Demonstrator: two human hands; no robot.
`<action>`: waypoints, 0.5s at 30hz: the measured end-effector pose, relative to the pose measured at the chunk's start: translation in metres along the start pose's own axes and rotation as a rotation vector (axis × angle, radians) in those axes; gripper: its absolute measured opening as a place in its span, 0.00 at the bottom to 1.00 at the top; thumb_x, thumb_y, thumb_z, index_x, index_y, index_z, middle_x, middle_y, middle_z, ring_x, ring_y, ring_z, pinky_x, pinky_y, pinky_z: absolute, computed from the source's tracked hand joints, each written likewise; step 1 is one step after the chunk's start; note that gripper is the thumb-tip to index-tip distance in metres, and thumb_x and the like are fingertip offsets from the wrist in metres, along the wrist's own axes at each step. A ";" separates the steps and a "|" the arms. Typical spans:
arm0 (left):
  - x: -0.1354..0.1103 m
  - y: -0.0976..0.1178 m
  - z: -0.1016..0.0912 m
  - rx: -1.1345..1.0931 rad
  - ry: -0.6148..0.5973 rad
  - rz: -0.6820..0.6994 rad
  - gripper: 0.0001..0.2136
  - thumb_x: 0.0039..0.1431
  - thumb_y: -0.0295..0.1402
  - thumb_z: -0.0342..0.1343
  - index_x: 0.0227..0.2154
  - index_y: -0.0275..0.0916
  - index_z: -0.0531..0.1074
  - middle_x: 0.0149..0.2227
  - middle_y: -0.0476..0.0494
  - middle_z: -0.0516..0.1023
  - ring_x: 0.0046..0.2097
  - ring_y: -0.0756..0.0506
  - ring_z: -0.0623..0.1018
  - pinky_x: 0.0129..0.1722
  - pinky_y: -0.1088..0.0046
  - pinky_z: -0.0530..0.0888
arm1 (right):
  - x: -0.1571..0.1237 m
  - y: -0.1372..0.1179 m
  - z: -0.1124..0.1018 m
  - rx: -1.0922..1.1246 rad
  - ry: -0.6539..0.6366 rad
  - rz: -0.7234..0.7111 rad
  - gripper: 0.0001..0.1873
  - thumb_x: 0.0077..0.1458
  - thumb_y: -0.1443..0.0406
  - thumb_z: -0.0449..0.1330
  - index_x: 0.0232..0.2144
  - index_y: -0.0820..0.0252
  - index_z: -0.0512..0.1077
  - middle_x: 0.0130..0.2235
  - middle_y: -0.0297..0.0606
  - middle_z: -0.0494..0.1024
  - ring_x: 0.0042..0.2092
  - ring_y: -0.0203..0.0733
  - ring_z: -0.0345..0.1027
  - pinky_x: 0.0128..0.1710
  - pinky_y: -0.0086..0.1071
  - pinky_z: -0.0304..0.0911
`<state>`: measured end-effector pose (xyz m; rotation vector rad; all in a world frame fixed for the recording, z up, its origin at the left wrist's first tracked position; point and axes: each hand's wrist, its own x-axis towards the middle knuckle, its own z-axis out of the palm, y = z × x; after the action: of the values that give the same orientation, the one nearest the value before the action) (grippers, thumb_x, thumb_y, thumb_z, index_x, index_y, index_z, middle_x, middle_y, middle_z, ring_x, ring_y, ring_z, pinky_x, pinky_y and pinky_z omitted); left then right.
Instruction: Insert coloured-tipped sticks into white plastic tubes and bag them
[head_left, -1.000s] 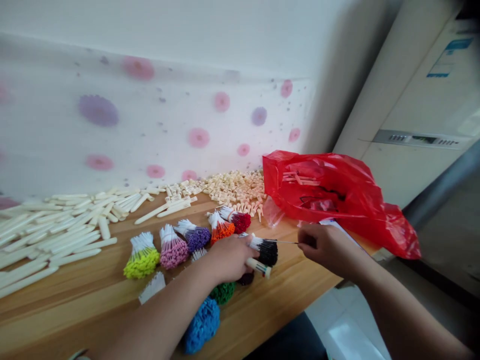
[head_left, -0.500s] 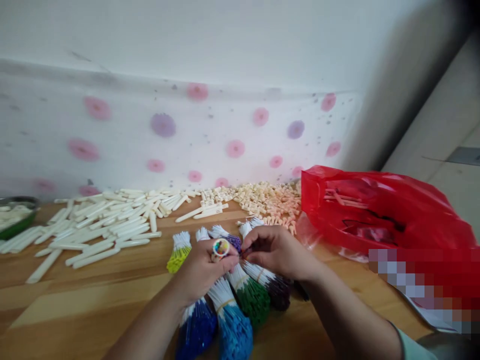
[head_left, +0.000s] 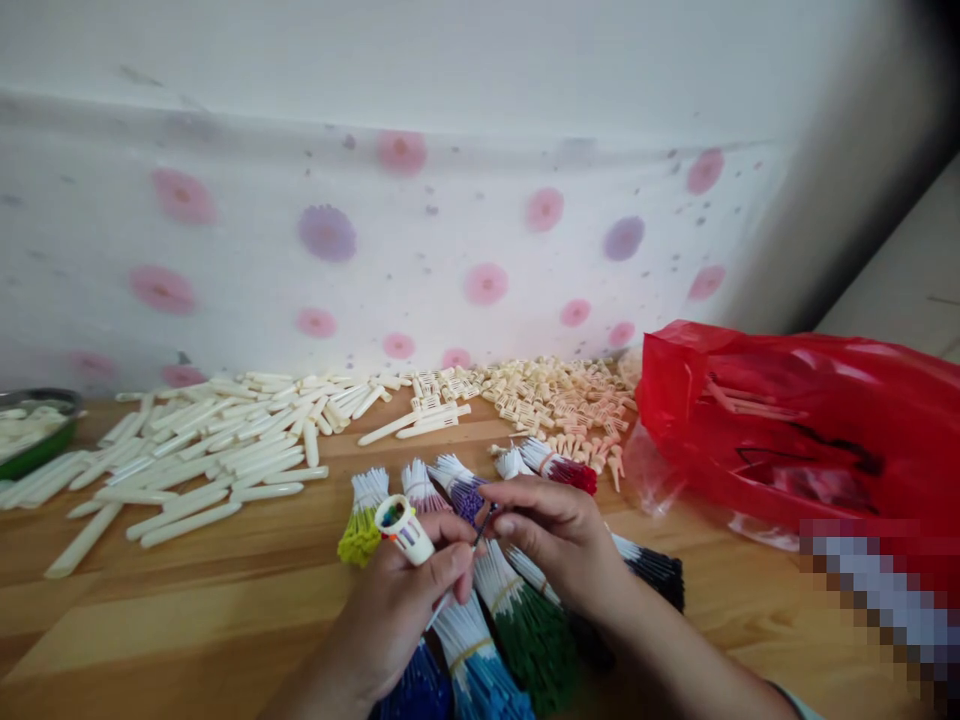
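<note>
My left hand is closed round a short white multicolour pen barrel, tilted with its open end up and coloured pieces showing inside and at its side slots. A thin pen refill with a dark end runs between my two hands. Its dark end is pinched in the fingertips of my right hand; the left fingertips meet it lower down. Below lie banded bundles of white-ended refills: dark blue, light blue and green. Yellow, pink and purple bundles sit just behind.
White pen tubes are heaped at the left, cream slotted pen parts along the wall. Red and black refill bundles flank my right hand. An open red plastic bag stands right, a green bowl far left.
The pen barrel has tipped, so its side slots now show. A dark-ended refill now shows between my hands. The view has shifted, and the black and red bundles have come into sight.
</note>
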<state>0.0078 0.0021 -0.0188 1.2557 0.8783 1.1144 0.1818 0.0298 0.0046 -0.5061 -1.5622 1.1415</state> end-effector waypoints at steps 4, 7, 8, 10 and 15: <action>-0.001 -0.004 0.002 -0.059 -0.025 -0.050 0.13 0.55 0.43 0.57 0.26 0.37 0.70 0.19 0.52 0.69 0.23 0.52 0.62 0.25 0.76 0.58 | -0.003 -0.001 0.002 -0.033 -0.001 -0.029 0.13 0.53 0.69 0.62 0.42 0.52 0.76 0.32 0.34 0.78 0.33 0.34 0.71 0.35 0.28 0.67; -0.002 -0.005 0.000 -0.045 -0.044 -0.051 0.13 0.54 0.44 0.57 0.27 0.38 0.71 0.20 0.51 0.71 0.23 0.52 0.63 0.25 0.76 0.59 | -0.004 0.003 0.006 0.058 -0.016 0.030 0.08 0.55 0.66 0.61 0.39 0.55 0.76 0.30 0.33 0.77 0.30 0.34 0.71 0.32 0.28 0.68; -0.002 -0.005 -0.001 -0.018 -0.049 -0.037 0.13 0.54 0.44 0.57 0.28 0.38 0.71 0.21 0.50 0.72 0.24 0.52 0.65 0.26 0.76 0.60 | -0.004 0.003 0.006 0.053 -0.024 0.032 0.07 0.55 0.65 0.60 0.37 0.56 0.75 0.29 0.34 0.77 0.30 0.34 0.71 0.31 0.28 0.68; -0.001 -0.002 -0.004 0.094 -0.055 0.011 0.12 0.55 0.43 0.56 0.28 0.38 0.72 0.24 0.49 0.73 0.27 0.50 0.68 0.28 0.74 0.62 | -0.002 -0.003 0.003 -0.026 -0.029 0.019 0.05 0.56 0.64 0.60 0.34 0.58 0.74 0.29 0.34 0.76 0.30 0.34 0.71 0.31 0.28 0.68; 0.005 0.012 -0.008 0.447 0.116 0.188 0.10 0.56 0.37 0.56 0.24 0.37 0.72 0.24 0.49 0.70 0.28 0.49 0.69 0.30 0.74 0.64 | -0.005 -0.054 -0.025 -0.426 0.024 -0.048 0.05 0.57 0.66 0.58 0.34 0.54 0.74 0.32 0.37 0.77 0.35 0.38 0.72 0.32 0.28 0.68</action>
<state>-0.0003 0.0085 -0.0081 1.6801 1.1591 1.1857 0.2192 0.0122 0.0473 -0.7552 -1.7942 0.7609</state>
